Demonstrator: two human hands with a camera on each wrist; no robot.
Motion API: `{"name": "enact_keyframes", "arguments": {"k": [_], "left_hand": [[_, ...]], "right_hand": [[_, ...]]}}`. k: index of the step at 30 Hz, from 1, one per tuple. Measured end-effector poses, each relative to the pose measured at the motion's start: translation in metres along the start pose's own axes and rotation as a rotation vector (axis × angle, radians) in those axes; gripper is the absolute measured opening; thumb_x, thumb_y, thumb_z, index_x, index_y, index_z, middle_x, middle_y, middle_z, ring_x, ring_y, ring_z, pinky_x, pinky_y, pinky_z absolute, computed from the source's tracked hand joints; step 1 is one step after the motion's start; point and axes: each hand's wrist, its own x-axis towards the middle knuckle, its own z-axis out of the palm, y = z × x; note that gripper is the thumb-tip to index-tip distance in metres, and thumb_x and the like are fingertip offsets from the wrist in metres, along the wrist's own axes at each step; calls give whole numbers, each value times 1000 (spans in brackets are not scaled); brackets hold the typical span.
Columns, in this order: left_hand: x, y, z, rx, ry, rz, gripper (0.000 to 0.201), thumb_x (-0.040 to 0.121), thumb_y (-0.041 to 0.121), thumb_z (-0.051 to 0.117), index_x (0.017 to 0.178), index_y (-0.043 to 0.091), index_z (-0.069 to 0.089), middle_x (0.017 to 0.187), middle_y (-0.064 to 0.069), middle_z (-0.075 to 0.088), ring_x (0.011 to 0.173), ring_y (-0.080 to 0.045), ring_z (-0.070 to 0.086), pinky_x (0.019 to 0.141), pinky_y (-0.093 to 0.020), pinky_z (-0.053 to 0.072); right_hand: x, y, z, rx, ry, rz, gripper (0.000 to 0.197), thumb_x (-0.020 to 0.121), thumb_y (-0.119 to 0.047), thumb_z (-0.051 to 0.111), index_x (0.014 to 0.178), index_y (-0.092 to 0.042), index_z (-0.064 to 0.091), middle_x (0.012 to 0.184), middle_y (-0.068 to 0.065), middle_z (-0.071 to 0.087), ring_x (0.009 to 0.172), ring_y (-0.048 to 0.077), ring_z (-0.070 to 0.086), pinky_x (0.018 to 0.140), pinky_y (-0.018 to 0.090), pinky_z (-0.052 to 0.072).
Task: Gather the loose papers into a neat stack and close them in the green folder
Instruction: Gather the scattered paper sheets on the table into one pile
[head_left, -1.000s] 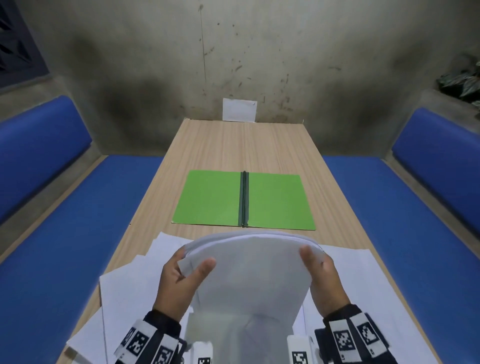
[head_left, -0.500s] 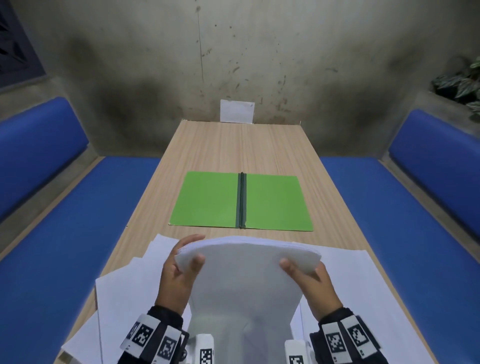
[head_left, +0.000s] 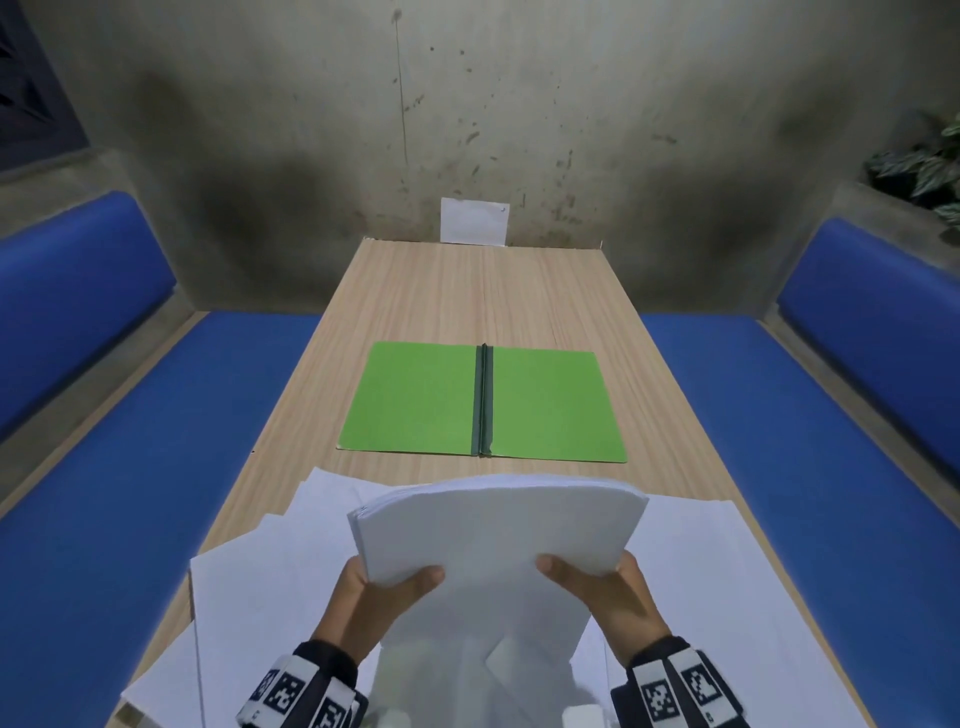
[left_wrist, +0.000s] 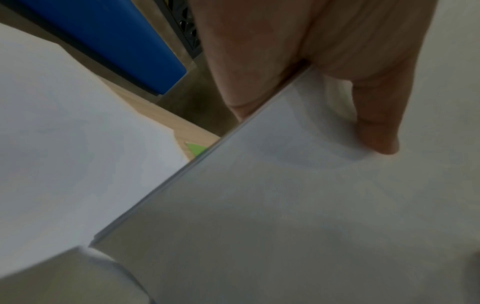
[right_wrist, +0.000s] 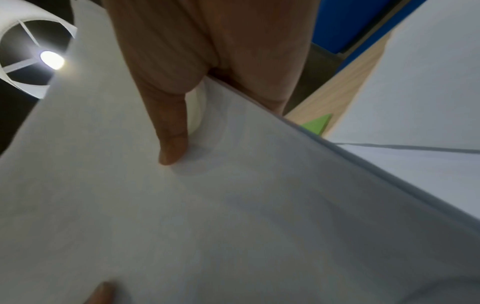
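A thick stack of white paper sheets (head_left: 493, 525) is held above the near end of the light wooden table (head_left: 483, 296), the left hand (head_left: 374, 608) and right hand (head_left: 608, 597) each with fingers clamped on a side edge. Loose white sheets (head_left: 727, 597) lie beneath. Beyond lies the open green folder (head_left: 415, 400), flat, flanked by blue cushioned benches (head_left: 130, 493).

Wood table (head_left: 467, 301) w/ open green folder (head_left: 415, 400), loose sheets (head_left: 727, 571).

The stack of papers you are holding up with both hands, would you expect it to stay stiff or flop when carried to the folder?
Probably floppy: the stack of papers already arches between the left hand and right hand. Its edge looks slightly fanned, so sheets could slide apart. It likely needs both hands.
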Motion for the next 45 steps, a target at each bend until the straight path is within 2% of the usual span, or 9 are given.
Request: {"name": "enact_keyframes", "arguments": {"k": [7,14,21,24,27,33,37,40,45], "left_hand": [[-4,-36,2,5,22,-142,35,53,39,73,70,9,70,60,2,71,74,-23,61,65,-27,48],[7,-9,-34,-14,212,-126,11,81,19,69,77,10,64,69,-2,70,73,-24,63,68,-31,48],[10,-52,-118,93,364,-294,38,79,21,70,111,7,55,111,-17,66,99,-36,63,95,-52,47],[4,-69,-137,183,380,-337,59,77,17,71,129,21,43,122,-10,58,113,-37,56,102,-53,40],[-2,-77,-140,295,449,-407,57,81,8,66,133,5,43,124,-20,56,115,-41,52,104,-52,37],[-4,-78,-133,538,545,-598,51,78,27,68,121,1,58,124,-28,54,106,-43,54,97,-45,41],[0,-82,-132,609,539,-572,36,78,25,66,103,-1,65,106,-22,54,86,-38,53,89,-42,46],[0,-82,-130,648,566,-578,35,77,26,66,98,-2,67,120,-19,49,99,-40,53,98,-47,43],[-4,-77,-126,777,501,-643,50,82,37,58,123,9,54,140,-10,40,124,-37,34,106,-46,27]], "right_hand": [[15,59,-10,-372,-8,63,16,72,-7,73,78,-21,69,66,-12,73,68,4,66,72,34,52],[18,86,-65,-910,159,212,63,74,-39,69,129,-20,46,134,6,47,125,21,42,104,32,36],[1,103,-61,-1185,142,440,92,74,-64,50,147,-22,12,157,7,5,145,23,8,113,41,20],[1,103,-54,-1267,149,363,54,85,-45,44,133,-20,36,144,5,31,137,21,28,105,38,32],[3,94,-51,-1238,185,242,2,86,-19,42,85,-20,43,94,-1,43,101,18,51,83,29,45],[2,77,-35,-937,239,192,25,79,-12,51,60,-17,35,60,-3,43,54,10,39,48,20,29],[2,81,-10,-737,48,211,29,77,-15,59,58,-19,38,57,-6,42,54,11,40,50,14,32],[2,89,4,-520,-72,296,24,71,-34,69,65,-18,51,64,-3,55,56,18,54,54,22,40],[9,89,-41,-819,286,359,41,75,-42,66,108,-17,57,114,9,56,107,24,56,94,29,42]]}}
